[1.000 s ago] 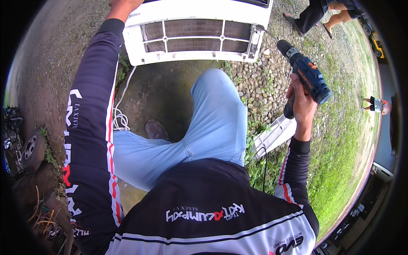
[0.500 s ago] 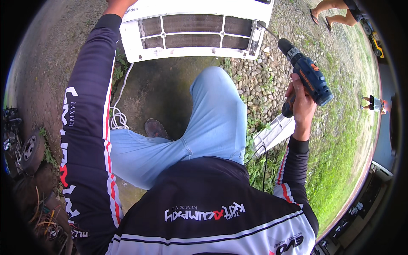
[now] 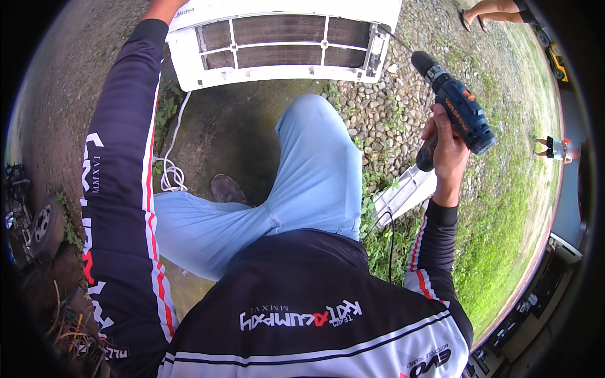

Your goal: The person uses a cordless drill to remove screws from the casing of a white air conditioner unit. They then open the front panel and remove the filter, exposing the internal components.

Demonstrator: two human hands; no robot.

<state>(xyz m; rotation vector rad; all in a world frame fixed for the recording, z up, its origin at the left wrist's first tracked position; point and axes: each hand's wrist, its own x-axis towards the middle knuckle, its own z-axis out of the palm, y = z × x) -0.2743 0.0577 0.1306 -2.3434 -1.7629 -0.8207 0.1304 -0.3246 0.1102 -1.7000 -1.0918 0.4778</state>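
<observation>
My right hand point(image 3: 449, 148) is wrapped round the grip of a dark blue cordless drill point(image 3: 465, 120) with orange marks. From its chuck a long thin bit point(image 3: 398, 41) points up and left to the right end of a white air conditioner indoor unit point(image 3: 189, 74); whether the tip touches a screw there I cannot tell. Dark mesh filters in a white frame show on the unit's front. My left hand point(image 3: 165, 10) is at the unit's upper left corner, cut off by the picture's top edge, its fingers out of sight.
A white cord point(image 3: 171, 177) lies coiled left of my knee. Beside my right forearm lies a white panel point(image 3: 406, 192) with a black cable point(image 3: 392, 246). Gravel point(image 3: 378, 104) and grass surround the concrete. A wheel point(image 3: 47, 223) stands far left; two people are at the right.
The air conditioner unit and my left arm sit slightly farther left in the picture. My right hand still holds the drill, its bit still pointing at the unit's right end.
</observation>
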